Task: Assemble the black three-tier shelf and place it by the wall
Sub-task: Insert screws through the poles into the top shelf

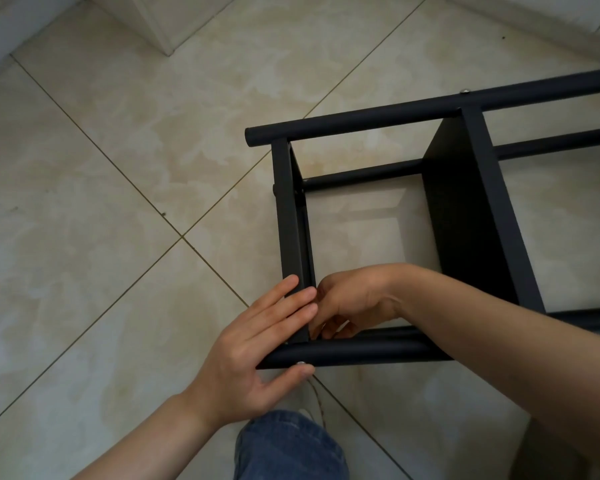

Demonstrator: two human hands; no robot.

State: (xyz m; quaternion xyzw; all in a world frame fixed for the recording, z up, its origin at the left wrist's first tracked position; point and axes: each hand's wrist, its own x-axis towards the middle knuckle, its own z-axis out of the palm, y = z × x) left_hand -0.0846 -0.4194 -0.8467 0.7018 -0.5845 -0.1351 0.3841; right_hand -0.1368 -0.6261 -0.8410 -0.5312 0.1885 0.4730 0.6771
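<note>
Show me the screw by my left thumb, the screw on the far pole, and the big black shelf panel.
near screw [301,363]: head view, silver head.
far screw [466,91]: head view, silver head.
black shelf panel [465,220]: head view, dark flat face.

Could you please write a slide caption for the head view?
Left hand on the end panel, right hand inside the near corner of the shelf.

The shelf [465,202] runs off the right edge beyond its near tube [361,353]. Just above that tube the right hand [354,299] curls its fingers [326,329] partly out of sight; what they hold cannot be told.
</note>
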